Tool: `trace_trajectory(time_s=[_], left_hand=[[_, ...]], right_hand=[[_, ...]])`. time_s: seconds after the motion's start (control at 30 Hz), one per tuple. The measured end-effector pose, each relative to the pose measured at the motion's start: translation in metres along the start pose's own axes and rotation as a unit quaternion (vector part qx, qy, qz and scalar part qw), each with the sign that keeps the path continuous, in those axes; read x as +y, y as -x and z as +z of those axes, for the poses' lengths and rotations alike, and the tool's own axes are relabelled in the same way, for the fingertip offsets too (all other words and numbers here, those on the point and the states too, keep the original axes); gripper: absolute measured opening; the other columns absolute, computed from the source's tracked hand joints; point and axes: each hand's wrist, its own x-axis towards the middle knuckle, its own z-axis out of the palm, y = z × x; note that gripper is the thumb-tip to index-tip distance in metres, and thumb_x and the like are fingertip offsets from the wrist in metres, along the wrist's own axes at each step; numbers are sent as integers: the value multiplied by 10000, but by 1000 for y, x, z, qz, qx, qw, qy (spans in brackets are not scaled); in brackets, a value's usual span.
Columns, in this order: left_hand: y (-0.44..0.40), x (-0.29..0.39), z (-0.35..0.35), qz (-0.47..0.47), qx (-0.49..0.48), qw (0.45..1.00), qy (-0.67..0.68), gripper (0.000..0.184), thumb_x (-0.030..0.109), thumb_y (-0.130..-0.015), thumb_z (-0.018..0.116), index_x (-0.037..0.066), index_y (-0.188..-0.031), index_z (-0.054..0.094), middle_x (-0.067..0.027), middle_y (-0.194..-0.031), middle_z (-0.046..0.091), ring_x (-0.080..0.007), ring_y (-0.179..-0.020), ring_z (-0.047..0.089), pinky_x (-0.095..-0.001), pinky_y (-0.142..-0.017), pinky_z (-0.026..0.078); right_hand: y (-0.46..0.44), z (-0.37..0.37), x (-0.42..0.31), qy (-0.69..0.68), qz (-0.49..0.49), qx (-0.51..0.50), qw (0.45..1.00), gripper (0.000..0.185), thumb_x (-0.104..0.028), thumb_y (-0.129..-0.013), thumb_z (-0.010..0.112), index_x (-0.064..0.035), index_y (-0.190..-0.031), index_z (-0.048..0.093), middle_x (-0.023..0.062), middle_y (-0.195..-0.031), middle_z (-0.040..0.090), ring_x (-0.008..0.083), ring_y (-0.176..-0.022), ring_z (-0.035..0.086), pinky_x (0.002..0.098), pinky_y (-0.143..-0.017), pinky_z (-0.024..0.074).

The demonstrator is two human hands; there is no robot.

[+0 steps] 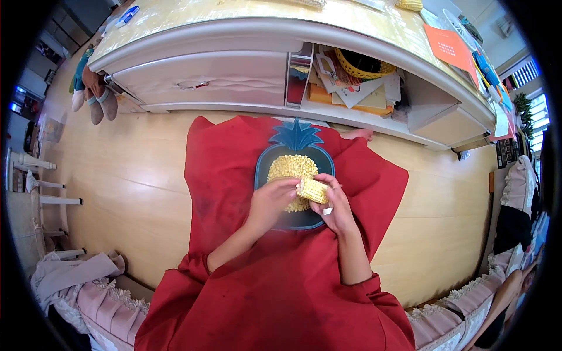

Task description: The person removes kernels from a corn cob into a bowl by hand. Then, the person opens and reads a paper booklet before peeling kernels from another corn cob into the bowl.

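Observation:
A short piece of corn cob (312, 190), with pale yellow kernels on it, is held over a dark teal pineapple-shaped tray (297, 220). My right hand (336, 209) is closed round the cob's right side, and something small and white shows at its fingers. At the cob's left end are the fingertips of my left hand (270, 202), pressed together; what they grip, if anything, is too small to tell. Loose corn kernels (287, 167) lie heaped in the tray beneath both hands. The tray rests on a red cloth (219, 169) spread over my lap.
Ahead stands a table (205, 32) with drawers and an open shelf holding papers and a yellow basket (357, 67). An orange-red paper (448, 47) lies on its right side. Socks (105, 105) hang at its left end. White chair legs (61, 200) stand at the left.

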Motion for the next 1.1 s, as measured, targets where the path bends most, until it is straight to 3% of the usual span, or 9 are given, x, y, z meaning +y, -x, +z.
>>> trace_trajectory(time_s=[0.1,0.3,0.4,0.5,0.6,0.8,1.1], left_hand=[[-1,1,3,57,7,997,-49,206,2,-920,703,-16,-1125,715,-89,-1139,672,-171,-1050,671,-290,-924,528],[-1,-9,-1,105,1,989,-105,196,23,-906,730,8,-1100,710,-94,-1103,649,-183,-1070,644,-303,-929,517],[-3,-8,4,162,10,981,-103,230,8,-911,719,9,-1138,680,-107,-1186,637,-203,-1157,621,-322,-980,510],[1,7,18,80,18,994,75,252,-14,-924,697,1,-1171,649,-115,-1274,614,-216,-1226,597,-340,-1034,498],[2,-1,6,42,-33,997,49,234,-36,-930,681,-13,-1160,642,-117,-1314,604,-213,-1248,591,-349,-1061,491],[3,-7,1,44,-7,999,22,207,-26,-943,672,-21,-1149,652,-115,-1274,630,-190,-1186,625,-328,-1022,508],[0,-12,-3,42,-3,999,7,207,32,-982,645,3,-1184,674,-114,-1312,636,-187,-1194,620,-312,-1035,483]], right_hand=[[-1,-17,2,79,-60,-128,987,346,-250,-1058,560,-37,-1314,466,111,-917,623,176,-615,601,270,-543,475],[3,-10,-10,34,45,-97,994,453,-430,-1100,402,-23,-1280,483,127,-824,660,199,-541,628,274,-427,465],[2,-14,-12,114,86,-96,985,542,-508,-1097,328,-14,-1240,498,124,-732,656,212,-480,621,281,-370,439],[1,-18,-12,114,122,-99,981,520,-486,-1097,348,-5,-1216,504,119,-682,642,216,-454,617,283,-348,426],[-1,-22,-8,75,151,-128,977,474,-444,-1093,385,-1,-1212,504,128,-768,656,213,-516,637,287,-405,455],[-1,-14,-1,96,33,-110,989,340,-312,-1061,519,-7,-1209,500,122,-943,640,185,-702,649,275,-577,474],[-3,-17,4,98,27,-110,989,339,-299,-1055,549,-6,-1219,497,109,-918,638,178,-699,643,262,-564,456]])
